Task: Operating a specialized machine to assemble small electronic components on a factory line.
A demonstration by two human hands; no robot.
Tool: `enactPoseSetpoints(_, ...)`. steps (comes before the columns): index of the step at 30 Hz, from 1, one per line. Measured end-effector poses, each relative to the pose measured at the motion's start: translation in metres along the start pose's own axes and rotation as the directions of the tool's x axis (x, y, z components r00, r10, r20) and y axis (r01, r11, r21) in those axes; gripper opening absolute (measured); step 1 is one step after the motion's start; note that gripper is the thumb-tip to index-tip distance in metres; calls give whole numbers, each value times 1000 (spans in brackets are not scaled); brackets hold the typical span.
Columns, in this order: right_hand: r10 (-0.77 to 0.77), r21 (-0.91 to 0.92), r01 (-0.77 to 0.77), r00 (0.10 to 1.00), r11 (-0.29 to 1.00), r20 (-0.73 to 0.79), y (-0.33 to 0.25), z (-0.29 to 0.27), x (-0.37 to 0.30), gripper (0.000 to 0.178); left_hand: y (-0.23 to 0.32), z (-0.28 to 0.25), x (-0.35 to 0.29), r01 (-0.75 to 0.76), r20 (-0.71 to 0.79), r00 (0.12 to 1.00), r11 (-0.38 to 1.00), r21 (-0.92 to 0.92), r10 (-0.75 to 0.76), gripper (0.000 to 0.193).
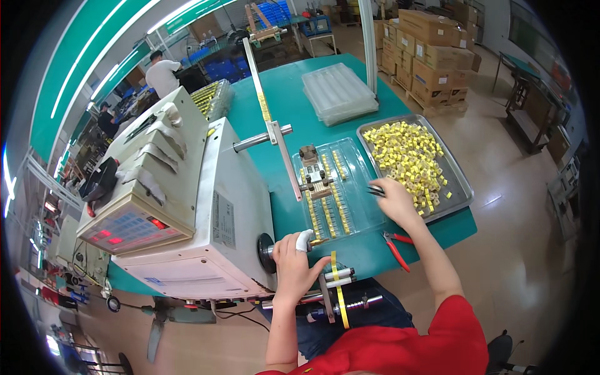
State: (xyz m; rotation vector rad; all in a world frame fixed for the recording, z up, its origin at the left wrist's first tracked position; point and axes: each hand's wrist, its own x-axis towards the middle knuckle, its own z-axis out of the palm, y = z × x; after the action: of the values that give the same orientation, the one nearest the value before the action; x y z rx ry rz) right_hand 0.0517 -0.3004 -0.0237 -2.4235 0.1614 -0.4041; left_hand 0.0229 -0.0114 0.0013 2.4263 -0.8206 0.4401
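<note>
My left hand (292, 265), with a white wrap on one finger, is curled at the machine's spindle beside a black round knob (267, 252). Its thumb sticks out, and whatever the fingers grip is hidden. A small brass-coloured pin (319, 241) shows by the fingertips. In my right hand (397, 201) are dark tweezers (376, 190), held above the right side of a clear plastic tray (369, 215). Rows of small yellow-wrapped coils (342, 209) stand in that tray. Near the right wrist lie red-handled pliers (397, 253).
A metal tray (465, 190) heaped with yellow bobbins (406, 156) stands to the right. Stacked clear trays (337, 94) sit behind. The white winding machine (234, 206) fills the left; its arm (284, 150) reaches over the coil tray. Yellow tape (339, 290) hangs on rollers in front.
</note>
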Motion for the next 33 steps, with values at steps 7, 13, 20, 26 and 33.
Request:
enactPoseSetpoints(7,-65,-143,102,969,984,240,-2,74,145,39,-3,-3,-1,20,30,999,1000,-23,-19,65)
enactPoseSetpoints(13,-6,-287,112,939,951,345,33,101,193,35,1,-4,1,28,60,998,998,-57,-24,65)
enactPoseSetpoints(20,2,-301,120,927,946,375,19,92,160,28,-1,-2,-2,37,38,999,998,-44,-36,65)
enactPoseSetpoints(26,-17,-200,105,916,974,400,22,76,113,27,-2,-2,0,31,21,999,999,-44,-30,64)
enactPoseSetpoints(33,-84,-109,143,904,984,419,9,53,58,24,0,0,1,40,12,999,998,-37,-40,62)
